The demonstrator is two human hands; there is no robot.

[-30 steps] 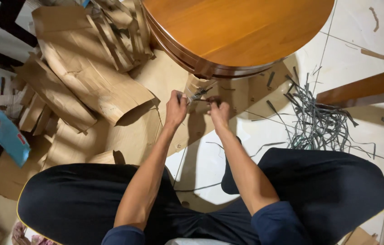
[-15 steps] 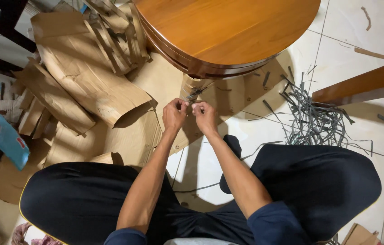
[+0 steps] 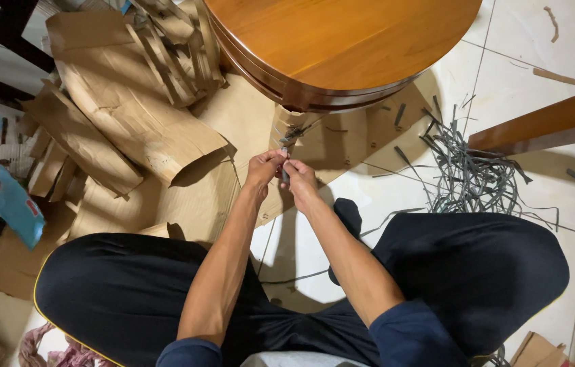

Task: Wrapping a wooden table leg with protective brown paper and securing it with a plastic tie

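Both hands meet low in front of the round, polished orange-brown wooden tabletop [image 3: 342,41], just under its rim. The left hand [image 3: 264,170] and the right hand [image 3: 299,178] are pressed together, fingers pinched narrow on a thin grey strap [image 3: 285,175] that runs up toward the cardboard-wrapped table leg [image 3: 292,129]. Whether a small tool sits between the fingers is hard to tell; the strap end is mostly hidden. This looks like the working-loose stage on that binding, and the next pull likely calls for a firm two-handed pinch close to the leg. Torn brown cardboard sheets [image 3: 131,115] lie to the left, a tangle of cut grey straps [image 3: 471,177] on the white tiled floor [image 3: 525,47] to the right.
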